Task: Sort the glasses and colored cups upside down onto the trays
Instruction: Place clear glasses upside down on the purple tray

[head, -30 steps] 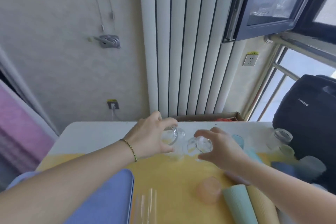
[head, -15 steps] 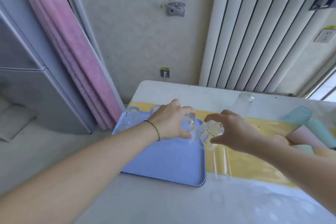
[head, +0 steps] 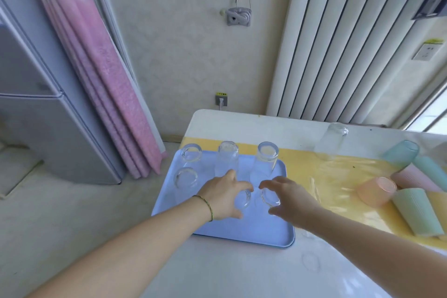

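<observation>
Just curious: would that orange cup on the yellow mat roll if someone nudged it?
Probably. The orange cup lies on its side, so its round wall could roll, likely curving since it tapers. It looks like light plastic, so it should shift easily. The green cup beside it might stop it.

Bright daylight came from the window point(head: 435, 113) at right, soft faint shadows, glare on the yellow mat point(head: 338, 176), wide-angle bending at edges, slight motion blur, clear glasses hard to resolve.

Bare tray front point(head: 242, 230); glasses point(head: 227, 157) behind
</observation>
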